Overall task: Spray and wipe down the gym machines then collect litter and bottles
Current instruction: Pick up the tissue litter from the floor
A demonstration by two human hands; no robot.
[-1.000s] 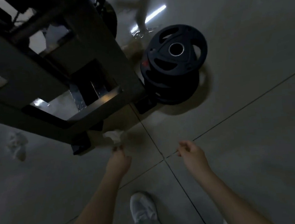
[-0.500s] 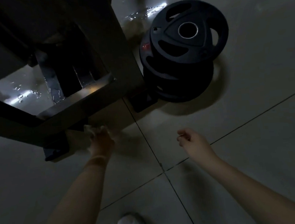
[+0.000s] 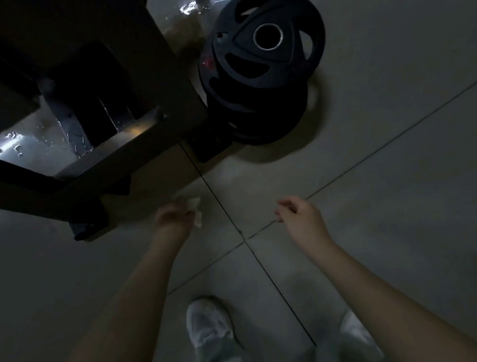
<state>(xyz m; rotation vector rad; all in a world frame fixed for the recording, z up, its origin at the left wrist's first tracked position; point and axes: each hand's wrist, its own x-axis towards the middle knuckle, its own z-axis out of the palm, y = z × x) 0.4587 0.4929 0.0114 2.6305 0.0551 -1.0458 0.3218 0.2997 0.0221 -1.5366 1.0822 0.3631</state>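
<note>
My left hand (image 3: 174, 217) grips a crumpled white tissue (image 3: 195, 212), held just in front of the dark gym machine frame (image 3: 110, 162) and near its black rubber foot (image 3: 88, 224). My right hand (image 3: 299, 213) hangs to the right over the tiled floor with its fingers loosely curled and nothing in it. The room is dim.
A stack of black weight plates (image 3: 265, 61) stands on the floor right of the machine's corner. Wet glints show on the floor (image 3: 29, 146) under the frame. My white shoes (image 3: 208, 323) are at the bottom. Bare grey tiles (image 3: 402, 168) spread to the right.
My left hand has pulled back from the machine's foot toward me, still holding the tissue. The view has shifted, and my shoes have come further into sight. My right hand has hardly moved.
</note>
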